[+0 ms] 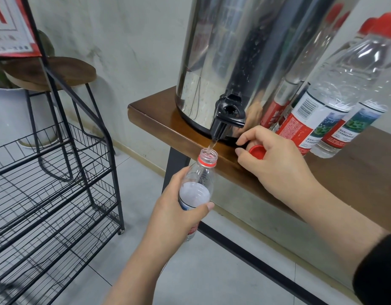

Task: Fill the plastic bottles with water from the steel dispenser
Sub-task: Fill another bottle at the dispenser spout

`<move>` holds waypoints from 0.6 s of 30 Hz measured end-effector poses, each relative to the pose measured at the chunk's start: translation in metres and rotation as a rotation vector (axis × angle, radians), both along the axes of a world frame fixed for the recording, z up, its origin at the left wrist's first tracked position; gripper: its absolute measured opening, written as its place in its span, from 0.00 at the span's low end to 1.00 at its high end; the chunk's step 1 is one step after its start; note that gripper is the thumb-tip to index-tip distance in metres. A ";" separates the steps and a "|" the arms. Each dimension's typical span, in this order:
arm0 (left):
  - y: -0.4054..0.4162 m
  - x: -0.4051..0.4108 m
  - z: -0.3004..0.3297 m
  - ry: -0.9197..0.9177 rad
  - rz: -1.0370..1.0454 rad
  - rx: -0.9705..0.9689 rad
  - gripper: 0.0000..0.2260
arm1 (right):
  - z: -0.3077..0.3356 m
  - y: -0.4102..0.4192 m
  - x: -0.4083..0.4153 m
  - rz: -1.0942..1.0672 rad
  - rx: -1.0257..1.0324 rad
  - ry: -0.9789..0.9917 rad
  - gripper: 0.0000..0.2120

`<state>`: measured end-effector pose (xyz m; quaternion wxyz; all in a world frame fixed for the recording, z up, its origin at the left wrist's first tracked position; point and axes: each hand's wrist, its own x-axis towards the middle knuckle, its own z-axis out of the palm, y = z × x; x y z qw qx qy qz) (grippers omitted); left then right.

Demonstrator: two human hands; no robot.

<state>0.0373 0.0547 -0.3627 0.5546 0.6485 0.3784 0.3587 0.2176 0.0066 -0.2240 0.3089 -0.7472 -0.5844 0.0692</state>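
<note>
The steel dispenser stands on the wooden table, its black tap over the front edge. Water runs from the tap into the open neck of a clear plastic bottle. My left hand grips this bottle around its middle and holds it upright under the spout, below the table edge. The bottle is partly filled. My right hand rests on the table edge just right of the tap, its fingers curled around a red bottle cap.
Two capped bottles with red and white labels stand on the table right of the dispenser. A black wire rack is on the floor at the left, with a round wooden stool behind it.
</note>
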 end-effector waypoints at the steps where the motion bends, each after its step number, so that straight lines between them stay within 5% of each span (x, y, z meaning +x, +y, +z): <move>1: 0.000 0.000 0.000 -0.002 0.000 0.000 0.34 | 0.000 0.000 0.000 0.000 0.001 -0.002 0.04; 18: 0.000 0.001 0.001 -0.015 -0.008 -0.012 0.34 | 0.001 0.000 -0.002 -0.009 0.005 -0.015 0.04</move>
